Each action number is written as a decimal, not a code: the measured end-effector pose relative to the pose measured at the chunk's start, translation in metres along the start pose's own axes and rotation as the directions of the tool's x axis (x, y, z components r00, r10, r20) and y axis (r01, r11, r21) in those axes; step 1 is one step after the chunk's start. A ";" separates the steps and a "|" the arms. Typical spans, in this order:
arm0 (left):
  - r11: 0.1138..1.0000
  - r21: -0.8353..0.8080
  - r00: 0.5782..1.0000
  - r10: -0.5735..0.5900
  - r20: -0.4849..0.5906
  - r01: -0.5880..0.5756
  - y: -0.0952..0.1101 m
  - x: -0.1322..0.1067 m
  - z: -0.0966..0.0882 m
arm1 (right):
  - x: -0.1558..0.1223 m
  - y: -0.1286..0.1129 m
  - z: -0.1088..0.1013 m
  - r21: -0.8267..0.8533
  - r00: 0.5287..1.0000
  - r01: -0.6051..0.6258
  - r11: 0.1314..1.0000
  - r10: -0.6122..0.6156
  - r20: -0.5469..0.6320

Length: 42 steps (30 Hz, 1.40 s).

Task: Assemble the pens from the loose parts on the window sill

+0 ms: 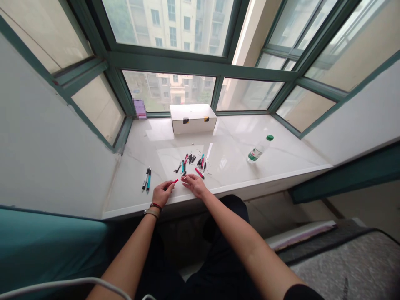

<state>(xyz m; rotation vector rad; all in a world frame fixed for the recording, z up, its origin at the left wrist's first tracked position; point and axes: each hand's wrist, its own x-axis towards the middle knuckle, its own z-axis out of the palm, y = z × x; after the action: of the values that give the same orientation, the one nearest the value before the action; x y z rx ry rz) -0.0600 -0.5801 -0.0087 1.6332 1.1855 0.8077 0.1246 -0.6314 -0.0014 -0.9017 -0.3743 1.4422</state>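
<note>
My left hand (163, 193) pinches a short red pen barrel (175, 181), its free end pointing right. Just beside it, my right hand (194, 185) has thumb and fingers drawn together near a small pale piece (183, 178), too small to name. Beyond both hands lies a loose pile of pen parts (191, 159) in black, red, teal and clear. A red and black pen piece (199, 173) rests close to my right fingertips. Left of my left hand, two pens lie side by side, a teal and black pen (149, 180) and a silver and black pen (145, 179).
On the white marbled sill (228, 166) a white box (194, 119) stands against the window. A clear bottle with a green cap (256, 153) is at the right. A purple item (140, 109) leans in the left corner. The sill's front edge (250, 186) runs under my wrists.
</note>
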 end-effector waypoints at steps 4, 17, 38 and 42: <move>1.000 0.003 1.000 0.009 0.022 -0.009 0.000 0.000 -0.001 | -0.001 0.001 0.004 -0.070 0.999 0.015 0.997 -0.019 -0.051; 0.998 0.026 0.995 0.046 0.093 -0.048 0.007 -0.003 -0.005 | -0.002 0.008 0.013 -0.171 0.993 0.064 0.983 -0.080 -0.088; 0.902 0.428 0.998 0.059 -0.012 -0.049 0.014 -0.005 0.009 | -0.015 -0.015 0.016 -0.679 0.933 0.353 0.644 -0.193 0.303; 0.926 0.374 0.994 0.080 -0.076 -0.046 0.011 -0.009 0.012 | 0.017 -0.060 -0.011 -0.815 0.917 0.317 0.485 -0.378 0.131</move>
<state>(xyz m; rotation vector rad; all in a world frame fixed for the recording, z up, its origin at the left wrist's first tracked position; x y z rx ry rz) -0.0484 -0.5933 -0.0028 1.9682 1.4221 0.7328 0.1758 -0.6113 0.0302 -1.5180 -1.1952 0.7870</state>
